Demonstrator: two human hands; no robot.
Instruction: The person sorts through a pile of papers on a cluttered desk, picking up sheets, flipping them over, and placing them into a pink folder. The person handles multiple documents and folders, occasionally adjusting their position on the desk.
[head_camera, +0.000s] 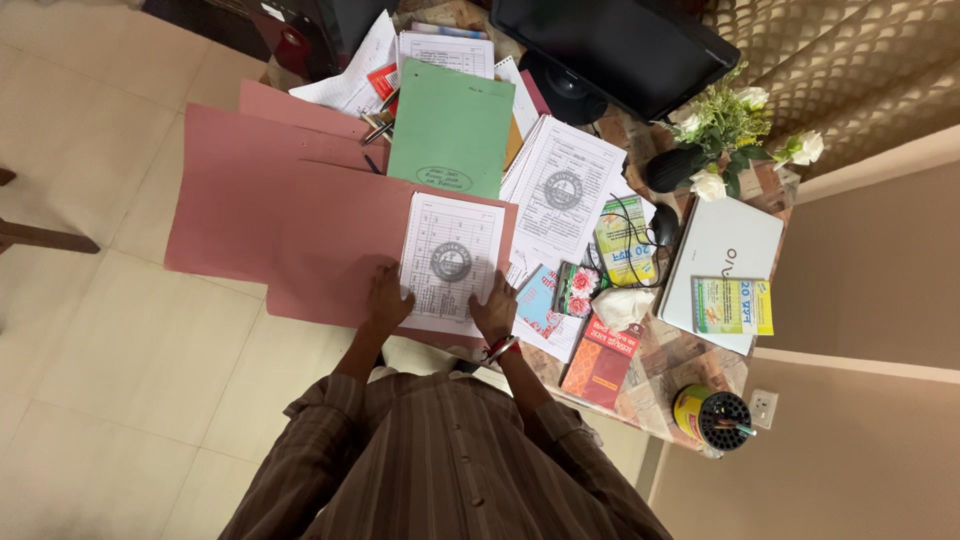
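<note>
A white printed sheet (447, 262) with a table and a round stamp lies on an open pink folder (300, 220). My left hand (388, 298) rests flat on the sheet's near left edge, fingers spread. On the near right corner of the same sheet lies my right hand (495, 306), with a red band at its wrist. Neither hand grips anything. A green folder (452, 125) sits just beyond the sheet.
A stack of stamped papers (560, 185), booklets (600, 362), a white laptop (722, 262), a black monitor (610, 45), a vase of white flowers (725, 135) and a pen holder (712, 415) crowd the desk to the right. Tiled floor (110, 330) lies at left.
</note>
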